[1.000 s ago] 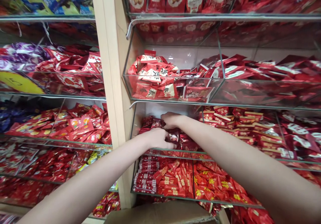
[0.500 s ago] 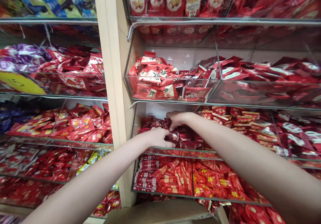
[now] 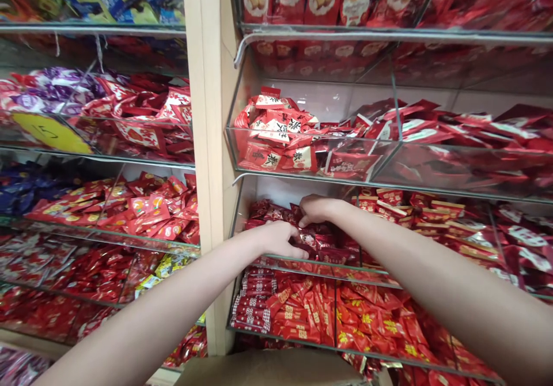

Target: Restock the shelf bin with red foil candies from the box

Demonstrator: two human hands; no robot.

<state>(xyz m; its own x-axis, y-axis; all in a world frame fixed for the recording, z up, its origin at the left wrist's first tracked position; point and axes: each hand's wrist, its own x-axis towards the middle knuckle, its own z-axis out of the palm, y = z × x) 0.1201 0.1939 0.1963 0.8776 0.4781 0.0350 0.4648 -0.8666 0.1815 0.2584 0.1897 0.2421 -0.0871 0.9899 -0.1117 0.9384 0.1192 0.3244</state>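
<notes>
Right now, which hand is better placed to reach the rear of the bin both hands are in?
Probably the right hand: it sits farther back, over the dark red packets. The left hand is lower in view, nearer the glass front.

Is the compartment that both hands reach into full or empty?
Neither, it looks partly filled: dark red packets lie in it, and its pale back wall shows above them.

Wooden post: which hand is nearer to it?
Left. The left hand is to the right of the post, near the front of the bin; the right hand is farther right and deeper in.
</notes>
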